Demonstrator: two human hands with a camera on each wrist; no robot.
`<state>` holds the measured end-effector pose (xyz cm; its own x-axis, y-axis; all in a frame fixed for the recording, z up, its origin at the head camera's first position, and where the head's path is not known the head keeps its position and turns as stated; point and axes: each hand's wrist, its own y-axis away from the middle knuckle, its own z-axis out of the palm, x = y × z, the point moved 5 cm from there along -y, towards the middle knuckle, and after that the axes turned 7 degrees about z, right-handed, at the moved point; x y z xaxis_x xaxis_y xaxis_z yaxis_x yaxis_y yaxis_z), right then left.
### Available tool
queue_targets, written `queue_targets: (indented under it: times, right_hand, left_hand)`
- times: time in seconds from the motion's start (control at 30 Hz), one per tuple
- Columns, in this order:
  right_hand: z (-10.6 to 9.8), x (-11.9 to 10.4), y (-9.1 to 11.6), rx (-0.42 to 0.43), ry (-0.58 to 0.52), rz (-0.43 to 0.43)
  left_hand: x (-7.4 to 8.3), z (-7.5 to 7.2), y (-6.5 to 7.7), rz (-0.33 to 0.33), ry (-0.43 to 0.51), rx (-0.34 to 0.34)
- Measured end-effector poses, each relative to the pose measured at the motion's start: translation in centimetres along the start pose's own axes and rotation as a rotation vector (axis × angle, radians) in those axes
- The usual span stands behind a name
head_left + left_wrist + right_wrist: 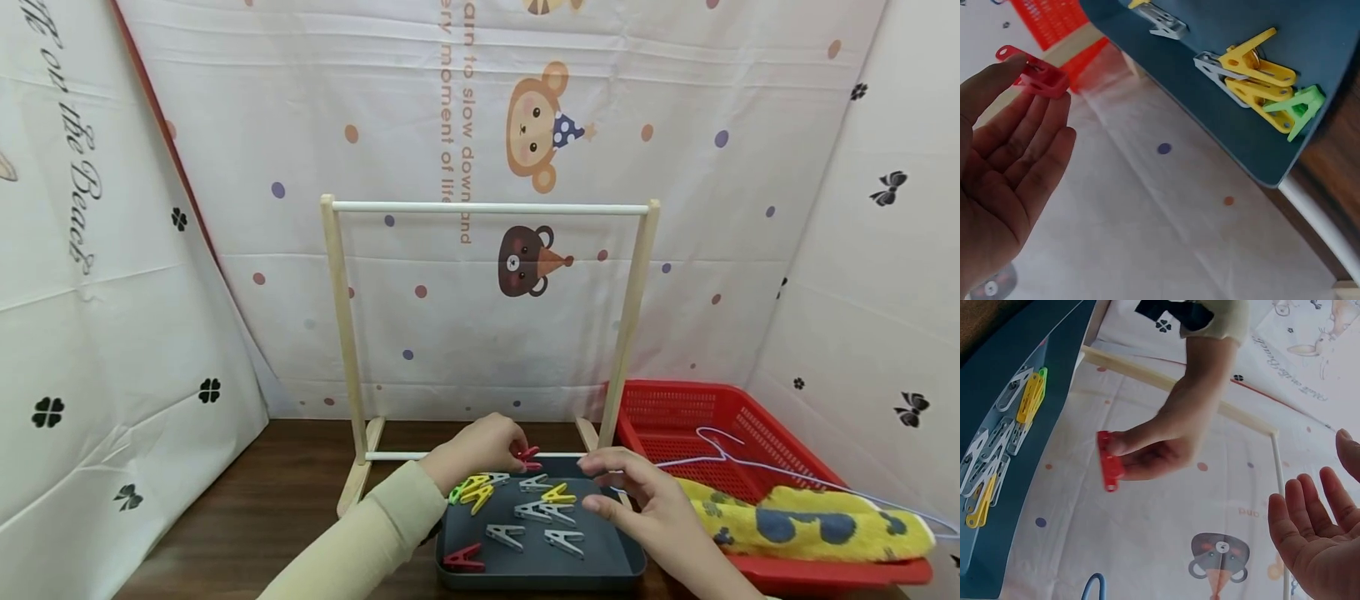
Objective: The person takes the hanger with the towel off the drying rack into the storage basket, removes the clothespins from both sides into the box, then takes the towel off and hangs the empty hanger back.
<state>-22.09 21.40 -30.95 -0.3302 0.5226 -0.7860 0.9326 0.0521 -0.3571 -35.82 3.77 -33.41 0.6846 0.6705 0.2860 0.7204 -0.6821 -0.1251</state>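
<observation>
A red clothespin point(1041, 76) is pinched between the thumb and fingers of my left hand point(483, 446), over the back of the dark grey tray point(540, 575). In the tray lie several grey clothespins point(564, 542), some yellow ones point(480, 497), a green one point(1304, 107) and another red one point(463, 558). My right hand point(648, 500) hovers at the tray's right side, its fingers spread and slightly bent with nothing between them. In the right wrist view its palm faces the camera, apart from the left hand and its clothespin.
Behind the tray stands a wooden rack with a white top rail point(491, 208) and wooden posts point(633, 325). At the right is a red basket point(675, 408), with a yellow patterned cloth point(817, 525) and a light blue hanger point(780, 467) across it. Printed sheets surround the brown table point(247, 508).
</observation>
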Motion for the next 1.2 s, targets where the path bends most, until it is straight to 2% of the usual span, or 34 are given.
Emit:
queue_targets:
  times: [0.2,0.37,0.6,0.73,0.97,1.2]
  right_hand:
    - [-0.3,0.2,0.3,-0.002,-0.008,0.016]
    - [-0.4,0.3,0.5,0.005,0.001,0.044]
    - [-0.7,0.3,0.7,0.008,-0.008,0.047]
    - [-0.8,0.6,0.8,0.019,-0.014,0.061]
    - [-1.1,0.7,1.0,0.048,0.003,-0.015]
    - [-1.3,0.7,1.1,0.072,0.013,-0.040]
  left_hand:
    - [-1.0,1.6,-1.5,-0.081,0.015,-0.050]
    - [-1.7,3.1,-1.9,-0.169,0.033,-0.087]
    - [-2.2,4.5,-2.2,-0.249,-0.039,-0.114]
    - [-2.3,5.0,-2.5,-0.271,-0.081,-0.147]
    - [-2.1,5.4,-2.4,-0.286,-0.137,-0.167]
    - [-2.4,6.2,-2.7,-0.314,-0.129,-0.175]
